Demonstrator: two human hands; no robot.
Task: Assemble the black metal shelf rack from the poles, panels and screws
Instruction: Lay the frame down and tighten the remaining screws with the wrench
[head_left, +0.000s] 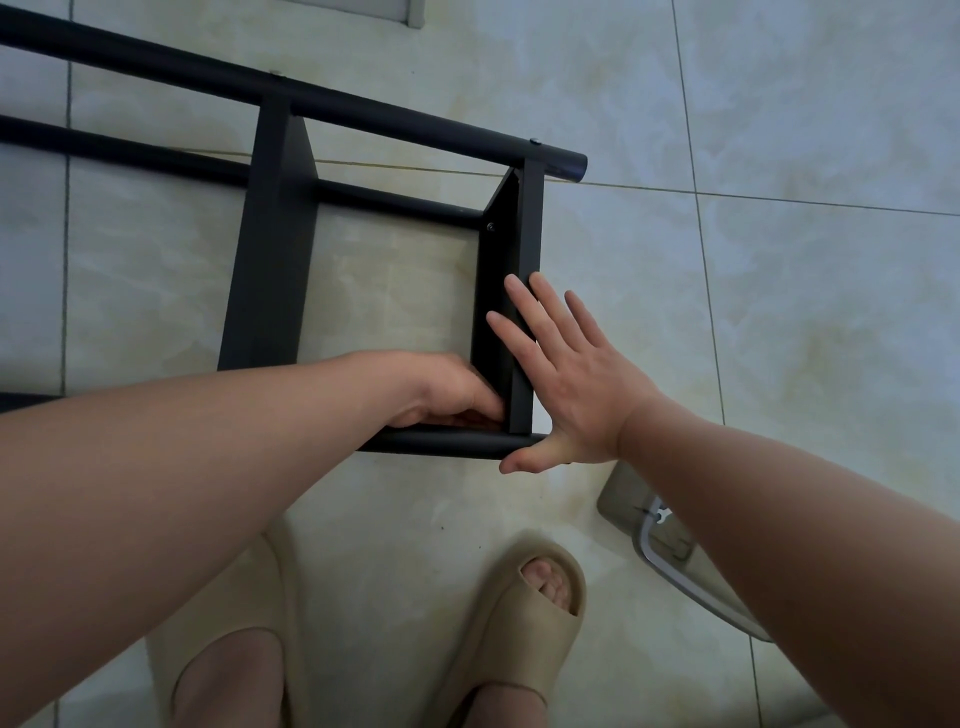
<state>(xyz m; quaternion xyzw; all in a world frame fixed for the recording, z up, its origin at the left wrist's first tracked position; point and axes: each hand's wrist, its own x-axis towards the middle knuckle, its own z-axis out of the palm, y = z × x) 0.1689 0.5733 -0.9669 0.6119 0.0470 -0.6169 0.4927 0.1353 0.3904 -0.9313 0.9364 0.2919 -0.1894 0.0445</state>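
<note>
The black shelf rack lies on its side on the tiled floor. Its far pole (311, 98) runs from upper left to centre right, with a second pole (130, 150) behind it. Two black panels cross between the poles: one (270, 244) at the middle, and an end panel (511, 291) at the right. A near pole (447, 446) lies below the end panel. My right hand (566, 374) presses flat with straight fingers against the end panel's outer face. My left hand (447, 395) has its fingers curled at the inner corner where the end panel meets the near pole; what they pinch is hidden.
My two feet in beige slippers (519, 613) stand just below the rack. A clear plastic bag with a metal tool (670, 540) lies on the floor at the lower right, partly under my right forearm. Pale floor tiles surround the rack.
</note>
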